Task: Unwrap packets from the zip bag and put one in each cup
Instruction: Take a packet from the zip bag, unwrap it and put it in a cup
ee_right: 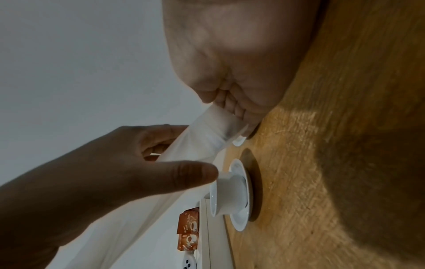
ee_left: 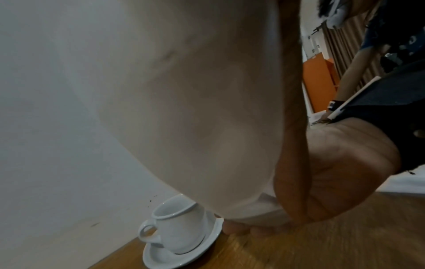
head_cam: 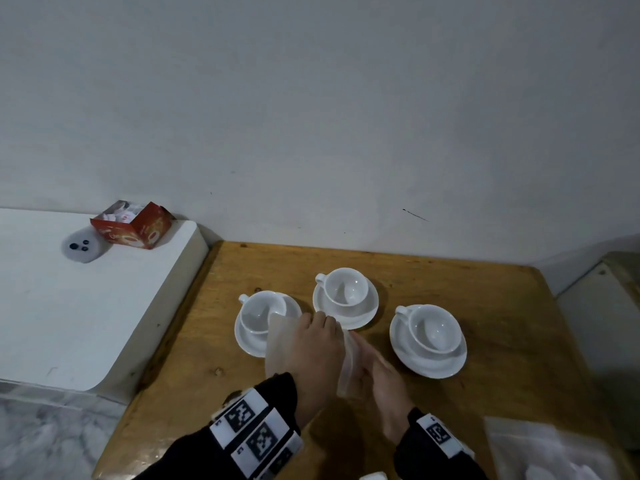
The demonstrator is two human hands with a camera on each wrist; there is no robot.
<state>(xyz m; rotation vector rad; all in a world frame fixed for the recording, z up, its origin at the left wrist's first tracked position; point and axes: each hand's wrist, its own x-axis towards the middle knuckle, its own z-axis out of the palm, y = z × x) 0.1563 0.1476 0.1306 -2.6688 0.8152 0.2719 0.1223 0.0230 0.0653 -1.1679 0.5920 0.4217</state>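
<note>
Head view: both hands hold a translucent zip bag (head_cam: 277, 344) above the wooden table (head_cam: 485, 306), in front of three empty white cups (head_cam: 347, 286) on saucers. Left hand (head_cam: 313, 344) grips its upper edge with curled fingers; right hand (head_cam: 377, 375) pinches its other side.

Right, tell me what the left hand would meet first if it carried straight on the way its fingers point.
Probably the middle cup and its saucer: the left hand, gripping the zip bag, points its fingers that way. Depth is unclear, so it might pass above the rim.
</note>
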